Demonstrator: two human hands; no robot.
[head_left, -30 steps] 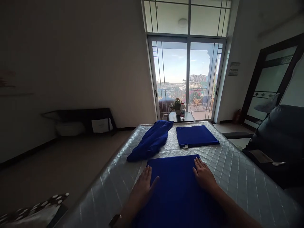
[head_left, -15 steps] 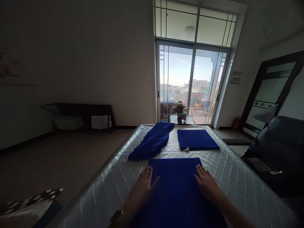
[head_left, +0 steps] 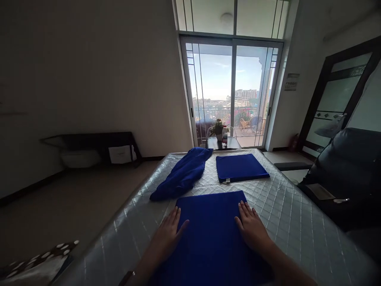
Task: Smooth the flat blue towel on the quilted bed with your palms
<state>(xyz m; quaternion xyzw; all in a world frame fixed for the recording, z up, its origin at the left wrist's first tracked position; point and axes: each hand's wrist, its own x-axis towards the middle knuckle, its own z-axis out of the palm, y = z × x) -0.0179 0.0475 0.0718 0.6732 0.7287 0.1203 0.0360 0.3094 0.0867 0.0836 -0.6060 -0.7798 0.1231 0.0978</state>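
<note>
1. Little but the viewpoint had shifted: since half a second earlier the whole scene had slid up and leftward together, while the left hand and the right hand kept their places on the flat blue cloth.
2. Nearest, that cloth lay midway between the side edges of a silver quilted mattress, its near end lost in shadow.
3. Both hands were palm down with fingers outstretched, one at each side of the cloth, close to its far corners; neither was closed around anything.
4. I judged the step to be pressing the cloth flat and square. Going on would call for even, light pressure; lifting it would need fingertips under an edge.
5. Farther off, a crumpled blue bundle slanted toward the mattress's far left corner, and a folded blue piece with a white label lay near the far right one.
6. Past the far edge, a small dark table held a potted plant and a bottle.
</note>
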